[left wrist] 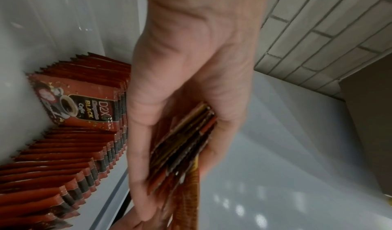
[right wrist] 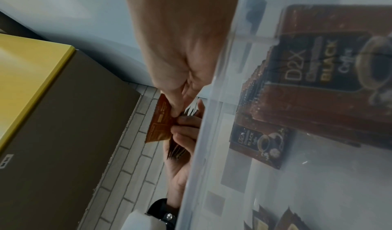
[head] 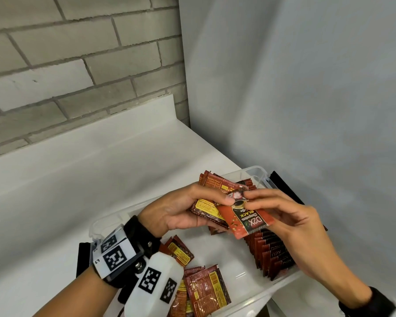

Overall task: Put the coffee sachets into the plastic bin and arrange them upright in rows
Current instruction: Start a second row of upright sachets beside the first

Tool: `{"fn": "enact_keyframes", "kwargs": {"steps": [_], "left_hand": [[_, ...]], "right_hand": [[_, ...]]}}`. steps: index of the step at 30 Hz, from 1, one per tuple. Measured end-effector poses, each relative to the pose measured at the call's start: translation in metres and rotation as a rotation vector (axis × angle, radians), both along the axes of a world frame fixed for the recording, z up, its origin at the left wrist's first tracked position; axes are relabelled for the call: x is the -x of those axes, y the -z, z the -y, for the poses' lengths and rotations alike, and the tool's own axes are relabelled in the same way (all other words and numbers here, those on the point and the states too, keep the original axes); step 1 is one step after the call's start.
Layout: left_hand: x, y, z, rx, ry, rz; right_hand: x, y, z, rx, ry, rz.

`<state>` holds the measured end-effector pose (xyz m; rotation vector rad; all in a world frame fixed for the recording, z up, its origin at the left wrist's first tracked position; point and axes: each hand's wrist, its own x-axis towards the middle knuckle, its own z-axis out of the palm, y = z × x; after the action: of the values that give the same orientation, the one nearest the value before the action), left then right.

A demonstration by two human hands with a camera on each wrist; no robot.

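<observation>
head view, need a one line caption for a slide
Left hand holds a stack of coffee sachets while right hand pinches one sachet over the clear plastic bin.

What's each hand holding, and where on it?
Left hand grips a stack of sachets across its faces. Right hand pinches one sachet at its top edge.

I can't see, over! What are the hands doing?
Left hand holds sachet stack. Right hand pinches one sachet. Rows upright in bin. Nothing blocking.
</observation>
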<state>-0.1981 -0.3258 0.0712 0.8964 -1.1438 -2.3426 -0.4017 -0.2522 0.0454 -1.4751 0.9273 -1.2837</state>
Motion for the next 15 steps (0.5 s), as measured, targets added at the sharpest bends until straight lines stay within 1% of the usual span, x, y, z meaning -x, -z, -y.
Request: {"fn": "enact_keyframes", "kwargs": {"steps": [3, 7, 10, 12, 15], "left_hand": [[0.002, 0.001, 0.000, 0.053, -0.089, -0.002], [0.005, -0.001, -0.001, 0.125, -0.206, -0.089], [0.007, -0.003, -0.002, 0.168, -0.280, -0.154], [0.007, -0.003, -0.003, 0.215, -0.312, -0.170], [0.009, -0.003, -0.003, 0.261, -0.318, -0.160]], "right_hand": [[-0.001, -0.003, -0.002, -0.046, -0.011, 0.050], [-0.003, -0.007, -0.001, -0.125, 0.040, 0.175], [-0.005, -0.010, 0.002, -0.214, 0.027, 0.265], [-0.007, -0.012, 0.002, -0.246, -0.012, 0.255], [-0.006, -0.010, 0.002, -0.295, -0.011, 0.185]]}}
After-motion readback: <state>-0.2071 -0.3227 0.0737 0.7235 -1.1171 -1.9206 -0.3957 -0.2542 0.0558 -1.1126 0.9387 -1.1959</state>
